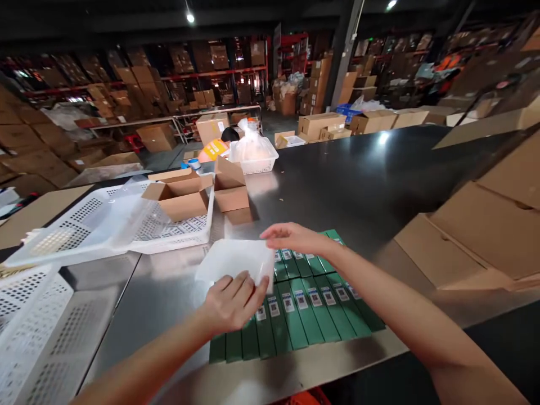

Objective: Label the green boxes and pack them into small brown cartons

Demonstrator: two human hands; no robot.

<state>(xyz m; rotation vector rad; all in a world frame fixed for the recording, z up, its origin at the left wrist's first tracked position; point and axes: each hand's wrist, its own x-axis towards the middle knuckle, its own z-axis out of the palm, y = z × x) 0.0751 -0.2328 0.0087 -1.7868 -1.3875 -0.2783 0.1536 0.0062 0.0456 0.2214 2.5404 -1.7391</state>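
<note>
A thin white translucent sheet or flat bag (236,257) is held up over the table; which of the two it is I cannot tell. My left hand (236,298) has its fingers closed on the near edge. At the far right corner is my right hand (295,237), its fingers stretched out and slightly apart, very close to the sheet or touching it. Below both hands lie rows of narrow green boxes (295,323) with white code labels, packed side by side. The sheet and my hands hide some of them.
Open cardboard boxes (185,205) and white perforated baskets (169,244) stand left. Another white basket (257,164) holds a tied plastic bag (251,143). Large cartons (447,253) are at the right of the dark metal table (337,185). Stacked shelves fill the background.
</note>
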